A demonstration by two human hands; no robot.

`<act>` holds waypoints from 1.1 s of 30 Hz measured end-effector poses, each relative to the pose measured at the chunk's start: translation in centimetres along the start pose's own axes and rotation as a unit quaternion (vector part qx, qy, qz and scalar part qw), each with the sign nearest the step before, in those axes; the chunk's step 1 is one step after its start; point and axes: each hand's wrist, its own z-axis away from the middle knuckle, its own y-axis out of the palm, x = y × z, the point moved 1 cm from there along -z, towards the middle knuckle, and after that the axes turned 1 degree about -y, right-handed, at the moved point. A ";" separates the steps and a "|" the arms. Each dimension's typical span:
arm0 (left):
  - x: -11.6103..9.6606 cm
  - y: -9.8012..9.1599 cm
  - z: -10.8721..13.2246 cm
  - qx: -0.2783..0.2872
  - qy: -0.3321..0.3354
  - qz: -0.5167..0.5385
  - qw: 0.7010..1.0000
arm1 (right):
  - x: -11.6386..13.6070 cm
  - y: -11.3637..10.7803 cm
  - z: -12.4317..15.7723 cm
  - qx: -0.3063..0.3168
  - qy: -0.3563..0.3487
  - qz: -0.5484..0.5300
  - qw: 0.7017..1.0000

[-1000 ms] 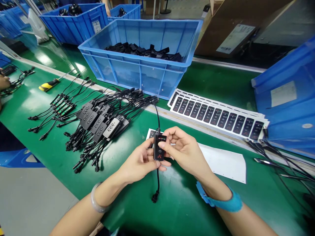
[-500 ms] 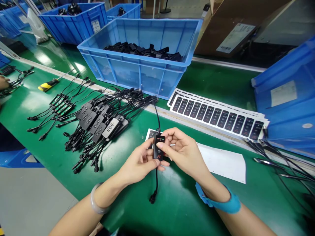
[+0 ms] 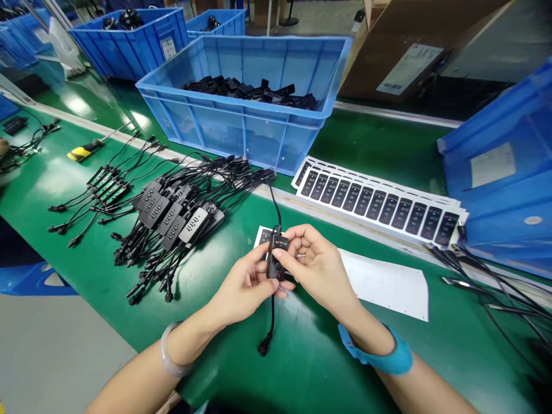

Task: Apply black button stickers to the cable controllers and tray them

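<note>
Between my two hands is a small black control box (image 3: pixel 276 267) with a printed label on its face and a cable at each end. My left hand (image 3: pixel 245 282) grips it from the left, thumb near its lower end. My right hand (image 3: pixel 317 267) holds it from the right, with the thumb pressed on the label near the upper part. The lower cable hangs down to a round black connector (image 3: pixel 264 345). A white label sheet (image 3: pixel 383 284) lies flat on the table, partly hidden under my hands. Left of my hands lies a pile of similar black control boxes (image 3: pixel 164 215) with cables.
A blue bin (image 3: pixel 233 123) holding black parts stands behind. Label sheets (image 3: pixel 379 201) lie along the ledge at right. A yellow-black screwdriver (image 3: pixel 84 151) and several green circuit boards (image 3: pixel 107 185) are at left. Tweezers (image 3: pixel 459 283) and cables lie near the right blue bin (image 3: pixel 495 213).
Both hands stay on the control box with almost the same grip. The connector at the lower cable's end has swung slightly left. The whole view has shifted a little.
</note>
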 end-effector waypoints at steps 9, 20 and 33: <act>-0.4 -0.3 -0.2 0.021 -0.007 -0.020 1.000 | 0.1 -0.5 -0.7 0.108 0.049 -0.015 0.993; 0.3 -0.3 -0.6 -0.011 -0.022 -0.053 0.998 | -0.7 -0.3 -0.7 0.083 0.024 -0.029 0.996; 1.2 -0.8 -1.1 -0.057 0.010 -0.139 0.989 | -0.3 0.8 0.0 0.058 -0.052 0.095 0.992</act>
